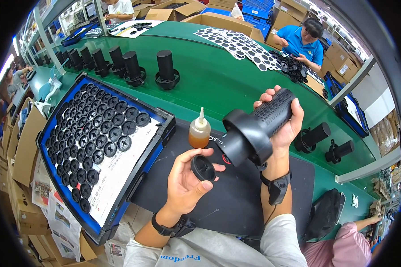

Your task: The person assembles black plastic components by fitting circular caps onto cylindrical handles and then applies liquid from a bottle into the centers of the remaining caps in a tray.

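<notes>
L hand [185, 180] pinches cap [203, 167] — R hand [283, 129] grips cylinder [254, 129] (black).

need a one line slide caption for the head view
Left hand holds a small black round cap, right hand grips a black perforated cylinder above a black mat.

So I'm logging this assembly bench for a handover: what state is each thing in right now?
Left hand: pinching a small round black plastic cap.
Right hand: gripping a black perforated plastic cylinder with a wide flange, held tilted above the mat.
Amber squeeze bottle with a white nozzle: upright on the black mat.
Blue-rimmed tray: partly filled with rows of black caps.
</notes>
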The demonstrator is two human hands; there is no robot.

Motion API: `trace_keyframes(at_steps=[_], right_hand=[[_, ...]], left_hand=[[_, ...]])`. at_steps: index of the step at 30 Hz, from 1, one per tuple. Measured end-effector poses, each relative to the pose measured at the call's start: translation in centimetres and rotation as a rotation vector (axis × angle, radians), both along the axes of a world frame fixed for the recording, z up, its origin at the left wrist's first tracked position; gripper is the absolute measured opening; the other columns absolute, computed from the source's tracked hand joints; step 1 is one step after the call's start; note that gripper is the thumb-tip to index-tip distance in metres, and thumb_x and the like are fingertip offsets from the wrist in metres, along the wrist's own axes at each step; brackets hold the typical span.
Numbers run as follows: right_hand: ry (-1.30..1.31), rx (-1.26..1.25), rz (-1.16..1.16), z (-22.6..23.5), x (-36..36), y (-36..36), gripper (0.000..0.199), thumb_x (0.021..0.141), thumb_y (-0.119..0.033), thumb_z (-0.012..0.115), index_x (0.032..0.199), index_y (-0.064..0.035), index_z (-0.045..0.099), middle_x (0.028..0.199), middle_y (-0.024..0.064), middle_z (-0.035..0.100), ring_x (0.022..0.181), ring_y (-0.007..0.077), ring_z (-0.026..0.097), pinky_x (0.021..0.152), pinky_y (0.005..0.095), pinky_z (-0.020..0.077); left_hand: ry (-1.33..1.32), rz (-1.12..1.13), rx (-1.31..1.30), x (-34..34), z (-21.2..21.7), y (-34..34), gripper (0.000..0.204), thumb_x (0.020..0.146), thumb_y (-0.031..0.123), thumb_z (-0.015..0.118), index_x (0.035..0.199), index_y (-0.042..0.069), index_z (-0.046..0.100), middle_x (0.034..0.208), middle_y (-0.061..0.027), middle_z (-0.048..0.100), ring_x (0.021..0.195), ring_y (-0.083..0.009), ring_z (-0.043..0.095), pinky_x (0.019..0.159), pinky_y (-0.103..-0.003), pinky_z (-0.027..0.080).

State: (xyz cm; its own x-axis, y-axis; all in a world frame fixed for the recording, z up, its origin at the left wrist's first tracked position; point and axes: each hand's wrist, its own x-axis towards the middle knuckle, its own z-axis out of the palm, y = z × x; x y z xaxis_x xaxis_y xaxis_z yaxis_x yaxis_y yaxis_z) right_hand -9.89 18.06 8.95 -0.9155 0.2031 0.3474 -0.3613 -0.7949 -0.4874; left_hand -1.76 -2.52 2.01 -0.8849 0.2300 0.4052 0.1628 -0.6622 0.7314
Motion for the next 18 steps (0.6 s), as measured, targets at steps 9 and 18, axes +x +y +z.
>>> trace_keyframes(at_steps=[9,18], right_hand=[[0.011,0.205,0.003,0.8,0.5,-2.6,0.048,0.078,-0.031,0.060,0.115,-0.0021,0.049,0.104,0.0148,0.058,0.096,0.0287,0.059,0.086,0.0447,0.0499],[0.134,0.018,0.200,-1.8,-0.2,-1.9,0.050,0.078,-0.031,0.063,0.113,-0.0002,0.046,0.103,0.0112,0.052,0.095,0.0231,0.055,0.090,0.0399,0.0459]], left_hand=[[-0.067,0.100,-0.010,-0.2,-2.2,-0.4,0.076,0.079,0.014,0.076,0.137,-0.006,0.031,0.133,-0.0194,0.044,0.117,-0.0244,0.053,0.094,-0.037,0.049],[0.094,0.305,-0.174,0.2,-1.6,0.4,0.075,0.078,0.007,0.075,0.137,-0.010,0.032,0.134,-0.0218,0.043,0.121,-0.0269,0.049,0.101,-0.039,0.044]])
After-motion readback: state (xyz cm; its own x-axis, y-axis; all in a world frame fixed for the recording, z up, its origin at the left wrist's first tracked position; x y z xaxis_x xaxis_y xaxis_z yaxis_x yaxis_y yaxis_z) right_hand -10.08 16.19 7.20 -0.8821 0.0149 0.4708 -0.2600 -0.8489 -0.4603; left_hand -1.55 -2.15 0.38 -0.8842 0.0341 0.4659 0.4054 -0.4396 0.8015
